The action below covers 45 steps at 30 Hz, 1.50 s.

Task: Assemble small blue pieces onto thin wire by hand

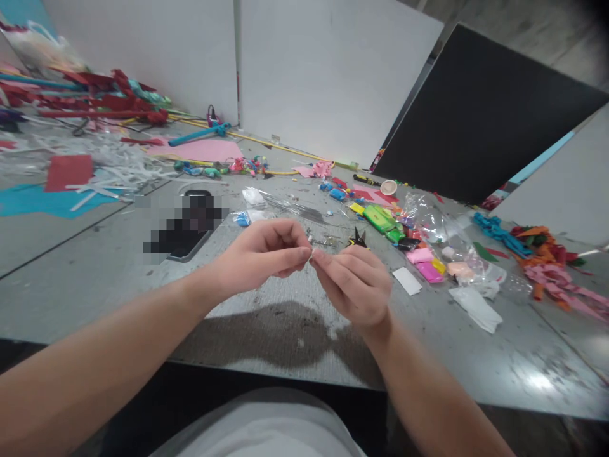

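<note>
Over the near middle of the grey table, my left hand (266, 255) and my right hand (359, 284) meet at the fingertips. Both are closed in a pinch around a tiny white piece (311, 253), mostly covered by the fingers; its kind is too small to tell. Just beyond my right hand lie pliers or cutters with black and yellow handles (358, 238), partly hidden by the knuckles. Behind my left hand are a white lump in clear wrap (253, 196) and a blue packet (242, 219). A bundle of thin metal wires (295, 206) stretches beyond the fingers.
A phone (193, 238), partly pixelated, lies left of my hands. Coloured clay packs (383, 220), a white card (407, 281) and a crumpled tissue (476, 309) are on the right. Paper strips (118, 155) clutter the far left. White panels (328, 76) and a black board (480, 114) stand behind.
</note>
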Each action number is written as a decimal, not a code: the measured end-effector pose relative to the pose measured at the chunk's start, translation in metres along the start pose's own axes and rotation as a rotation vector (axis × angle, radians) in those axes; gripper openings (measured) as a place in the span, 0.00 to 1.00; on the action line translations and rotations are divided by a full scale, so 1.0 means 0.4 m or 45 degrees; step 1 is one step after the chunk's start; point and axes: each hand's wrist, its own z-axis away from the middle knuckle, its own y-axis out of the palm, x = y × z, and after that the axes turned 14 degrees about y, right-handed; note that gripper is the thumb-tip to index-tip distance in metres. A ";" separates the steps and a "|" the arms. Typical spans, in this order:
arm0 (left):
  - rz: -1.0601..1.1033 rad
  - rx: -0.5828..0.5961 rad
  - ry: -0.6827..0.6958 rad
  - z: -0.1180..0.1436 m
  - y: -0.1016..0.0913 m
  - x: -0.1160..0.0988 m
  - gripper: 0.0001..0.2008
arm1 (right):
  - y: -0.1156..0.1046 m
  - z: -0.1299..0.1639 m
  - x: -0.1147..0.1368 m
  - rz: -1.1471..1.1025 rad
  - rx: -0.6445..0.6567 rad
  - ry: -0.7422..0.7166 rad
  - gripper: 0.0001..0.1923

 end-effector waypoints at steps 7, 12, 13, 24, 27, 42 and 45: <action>-0.020 0.004 0.027 -0.001 -0.006 0.005 0.12 | 0.007 0.013 -0.018 0.021 0.065 0.027 0.23; -0.104 0.027 0.104 0.001 -0.014 0.002 0.11 | 0.004 0.010 -0.017 -0.011 0.085 0.044 0.20; -0.128 0.030 0.120 0.002 -0.016 0.003 0.11 | 0.004 0.007 -0.015 -0.024 0.074 0.031 0.21; -0.257 0.026 0.339 0.001 -0.018 0.016 0.10 | 0.012 -0.013 0.002 -0.056 -0.009 -0.044 0.20; -0.285 0.003 0.382 0.001 -0.012 0.013 0.11 | 0.013 -0.016 0.005 -0.113 -0.035 -0.060 0.22; -0.353 0.020 0.553 -0.003 -0.014 0.019 0.14 | 0.029 -0.014 0.036 -0.322 -0.019 0.091 0.16; -0.301 0.032 0.588 -0.002 -0.016 0.024 0.14 | 0.030 -0.010 0.043 -0.351 -0.004 0.160 0.14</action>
